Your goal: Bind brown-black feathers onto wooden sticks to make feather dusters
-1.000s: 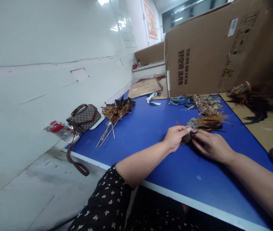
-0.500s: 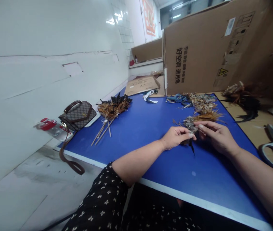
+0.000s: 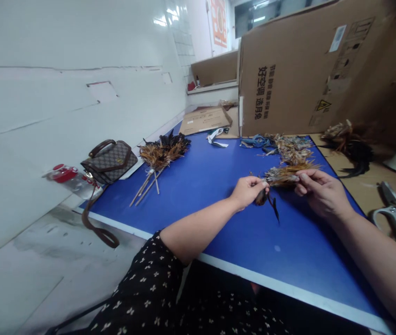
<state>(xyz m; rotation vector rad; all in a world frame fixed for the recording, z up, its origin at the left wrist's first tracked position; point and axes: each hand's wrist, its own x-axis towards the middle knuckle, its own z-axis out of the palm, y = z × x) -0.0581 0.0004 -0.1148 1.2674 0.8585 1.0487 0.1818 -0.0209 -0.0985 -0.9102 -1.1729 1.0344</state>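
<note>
My left hand (image 3: 248,191) is closed in a pinch on a small bunch of dark and brown feathers (image 3: 261,197), with a black strand trailing below it. To its right, my right hand (image 3: 321,190) has thumb and forefinger pressed together at the edge of a heap of brown and grey feathers (image 3: 283,175); what sits between those fingertips is too small to make out. Behind the hands lies a pile of pale, tangled feathers (image 3: 293,149). Over on the left, a bundle of brown and black feather sprays on sticks (image 3: 161,156) rests on the blue tabletop (image 3: 201,186).
A large cardboard box (image 3: 288,79) stands along the back. Scissors (image 3: 391,211) and black feathers (image 3: 360,153) lie at the right. At the left edge are a handbag (image 3: 112,160) and a bottle (image 3: 79,181). A white strip (image 3: 216,137) and flat cardboard (image 3: 205,120) lie farther back.
My hands, close together before, have drawn apart: the left moved left with the dark feathers, the right slightly right. The view has shifted a little.
</note>
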